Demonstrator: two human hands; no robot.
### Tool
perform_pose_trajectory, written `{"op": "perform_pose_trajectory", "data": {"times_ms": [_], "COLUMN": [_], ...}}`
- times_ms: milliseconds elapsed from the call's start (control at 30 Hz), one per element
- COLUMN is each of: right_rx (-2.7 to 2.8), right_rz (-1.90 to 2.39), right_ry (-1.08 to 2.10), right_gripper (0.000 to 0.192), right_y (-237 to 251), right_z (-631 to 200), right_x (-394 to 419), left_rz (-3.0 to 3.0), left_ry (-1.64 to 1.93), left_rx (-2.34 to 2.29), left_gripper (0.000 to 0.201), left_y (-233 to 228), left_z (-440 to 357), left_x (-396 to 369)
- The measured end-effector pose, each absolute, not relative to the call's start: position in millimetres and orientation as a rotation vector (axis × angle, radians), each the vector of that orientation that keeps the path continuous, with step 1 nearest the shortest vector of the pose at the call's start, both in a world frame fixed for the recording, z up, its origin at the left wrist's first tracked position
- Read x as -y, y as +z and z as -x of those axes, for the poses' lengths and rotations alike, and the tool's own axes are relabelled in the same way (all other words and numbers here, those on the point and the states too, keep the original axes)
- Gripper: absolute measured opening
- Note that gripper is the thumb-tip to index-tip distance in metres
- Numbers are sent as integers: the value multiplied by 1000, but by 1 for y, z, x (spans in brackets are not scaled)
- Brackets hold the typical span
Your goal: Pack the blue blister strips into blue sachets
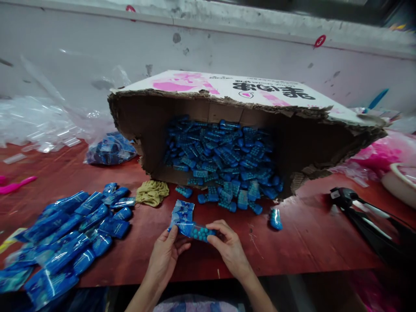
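Both hands meet over the front of a red table (302, 242). My left hand (165, 258) pinches the open end of a clear blue printed bag (182, 219). My right hand (229, 247) holds a small blue plastic piece (199, 233) that sits partly inside that bag. Just beyond, a torn cardboard box (227, 93) lies on its side, and several blue plastic pieces (224, 162) spill from it onto the table.
A heap of filled blue bags (68, 236) lies at the left front. A yellowish cloth (152, 192) sits by the box. A clear bag of blue pieces (110, 149) rests behind it. A black tool (367, 221) lies at the right, pink items (380, 156) beyond it.
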State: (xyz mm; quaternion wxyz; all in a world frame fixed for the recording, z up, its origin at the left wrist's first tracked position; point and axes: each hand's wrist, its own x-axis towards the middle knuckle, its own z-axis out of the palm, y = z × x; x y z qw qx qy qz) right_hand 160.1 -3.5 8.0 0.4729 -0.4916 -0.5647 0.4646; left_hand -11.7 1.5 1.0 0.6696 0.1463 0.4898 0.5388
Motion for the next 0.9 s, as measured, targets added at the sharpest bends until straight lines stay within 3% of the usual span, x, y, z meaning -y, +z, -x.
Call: {"op": "perform_pose_trajectory", "data": {"times_ms": [400,900], "right_rx": [1169,1162], "right_rz": [1202,1207], "right_ry": [1340,1312], "right_gripper": [20,19], "right_y": [3,4], "right_z": [-154,-159], "right_x": [4,7], "left_rz": [-348,-392], "left_ry": [1229,1209], "left_rx": [-1067,-1089], "left_gripper": [28,26], "left_y": [6,0], "left_z": [15,13], "left_x": [-4,-2]}}
